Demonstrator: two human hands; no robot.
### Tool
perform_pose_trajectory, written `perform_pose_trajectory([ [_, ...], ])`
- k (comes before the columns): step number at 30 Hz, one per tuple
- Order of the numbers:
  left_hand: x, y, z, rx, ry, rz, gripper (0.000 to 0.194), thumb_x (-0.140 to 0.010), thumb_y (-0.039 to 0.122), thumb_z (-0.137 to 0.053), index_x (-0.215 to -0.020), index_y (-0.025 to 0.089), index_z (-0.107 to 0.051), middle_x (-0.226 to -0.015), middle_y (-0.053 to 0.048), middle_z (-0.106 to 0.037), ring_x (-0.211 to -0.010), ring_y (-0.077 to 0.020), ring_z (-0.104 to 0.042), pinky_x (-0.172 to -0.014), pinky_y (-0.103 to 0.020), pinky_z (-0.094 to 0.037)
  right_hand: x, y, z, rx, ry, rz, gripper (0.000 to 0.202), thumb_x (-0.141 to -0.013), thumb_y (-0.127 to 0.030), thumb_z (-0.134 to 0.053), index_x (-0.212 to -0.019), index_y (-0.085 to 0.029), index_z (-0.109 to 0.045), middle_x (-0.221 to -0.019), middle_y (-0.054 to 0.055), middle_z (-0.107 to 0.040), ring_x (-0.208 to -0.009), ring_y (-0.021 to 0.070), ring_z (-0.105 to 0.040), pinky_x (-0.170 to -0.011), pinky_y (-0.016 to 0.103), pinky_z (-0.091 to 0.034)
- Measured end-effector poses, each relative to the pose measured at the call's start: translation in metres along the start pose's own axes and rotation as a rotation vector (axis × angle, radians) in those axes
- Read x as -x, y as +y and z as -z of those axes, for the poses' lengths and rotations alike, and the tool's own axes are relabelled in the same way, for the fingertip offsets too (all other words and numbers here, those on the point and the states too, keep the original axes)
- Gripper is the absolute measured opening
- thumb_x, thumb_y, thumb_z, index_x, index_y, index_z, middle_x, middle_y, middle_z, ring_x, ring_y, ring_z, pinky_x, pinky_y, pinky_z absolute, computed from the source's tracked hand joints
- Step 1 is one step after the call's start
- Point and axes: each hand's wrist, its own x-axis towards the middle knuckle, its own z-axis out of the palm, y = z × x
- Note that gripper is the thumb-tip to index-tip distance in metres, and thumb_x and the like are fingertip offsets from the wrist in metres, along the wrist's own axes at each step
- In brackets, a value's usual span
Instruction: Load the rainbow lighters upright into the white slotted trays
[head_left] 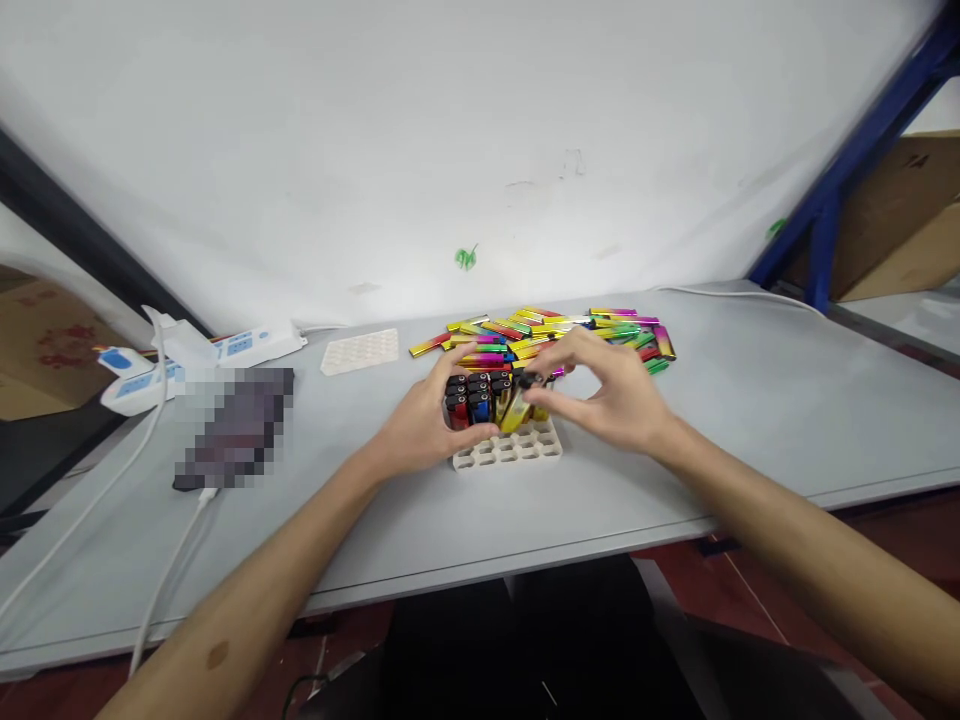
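Your left hand (420,425) sits against the left edge of the white slotted tray (510,447), fingers curled round the side of it and pressing on the lighters standing there, so it's gripping the tray end, not loose. Just right of those fingers, a row of upright lighters (476,395) with black caps, red, blue and dark bodies, is packed in the tray's far slots. The near slots, below your fingertips, show bare.

Your right hand (611,395) comes in from the right, fingers bent in a pinch. Between its fingertips and the left hand is a yellow lighter (516,412), tilted, its lower end at the tray. It looks held by the right fingertips, though the blur there makes the contact hard to confirm.

Behind both hands, further from you, lies a loose pile of lighters (547,332) in mixed metallic colours, flat on the grey table (750,420). The pile's right end reaches past your right knuckles.

Left of your left hand and further back, a second white tray (361,351) lies flat, well apart. Further left still there's a white power strip (232,347) and a blurred-out dark object (236,425) with a white cable (172,570) running toward the near table edge.
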Motion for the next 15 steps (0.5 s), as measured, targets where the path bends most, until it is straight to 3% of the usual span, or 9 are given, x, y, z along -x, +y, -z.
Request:
perform_pose_trajectory([
  [3,0.000,0.000,-0.002,0.013,0.014,-0.003,0.096,-0.076,0.046,-0.079,-0.152,0.027,-0.024,-0.140,-0.012,-0.056,-0.130,-0.0311,-0.055,-0.108,-0.048,-0.046,0.003,0.001,-0.011,0.160,-0.081,0.183,0.014,-0.086,-0.035,-0.074,-0.096,-0.027,-0.069,-0.087,0.003,-0.071,-0.089,0.0237,-0.059,-0.086,0.044,-0.049],
  [5,0.000,-0.001,-0.004,0.018,0.023,0.018,0.101,-0.074,0.047,-0.081,-0.154,0.027,-0.021,-0.136,-0.013,-0.058,-0.129,-0.0320,-0.055,-0.108,-0.050,-0.046,0.004,0.002,-0.014,0.230,-0.063,0.246,0.014,-0.088,-0.037,-0.071,-0.097,-0.026,-0.070,-0.091,0.004,-0.068,-0.089,0.0236,-0.057,-0.085,0.044,-0.047],
  [10,0.000,0.000,-0.010,0.022,0.083,0.036,0.106,-0.071,0.050,-0.083,-0.153,0.028,-0.021,-0.127,-0.012,-0.061,-0.124,-0.0319,-0.058,-0.102,-0.047,-0.049,0.004,0.003,-0.016,0.263,0.037,0.229,0.014,-0.086,-0.038,-0.073,-0.094,-0.027,-0.072,-0.093,0.005,-0.061,-0.088,0.0228,-0.054,-0.080,0.042,-0.047],
  [15,0.000,0.003,-0.012,0.024,0.109,0.046,0.104,-0.069,0.050,-0.085,-0.151,0.028,-0.025,-0.123,-0.009,-0.065,-0.118,-0.0294,-0.061,-0.099,-0.043,-0.051,0.004,0.006,-0.019,0.131,0.066,0.199,0.013,-0.083,-0.036,-0.077,-0.092,-0.027,-0.074,-0.096,0.004,-0.060,-0.095,0.0223,-0.056,-0.086,0.043,-0.048],
])
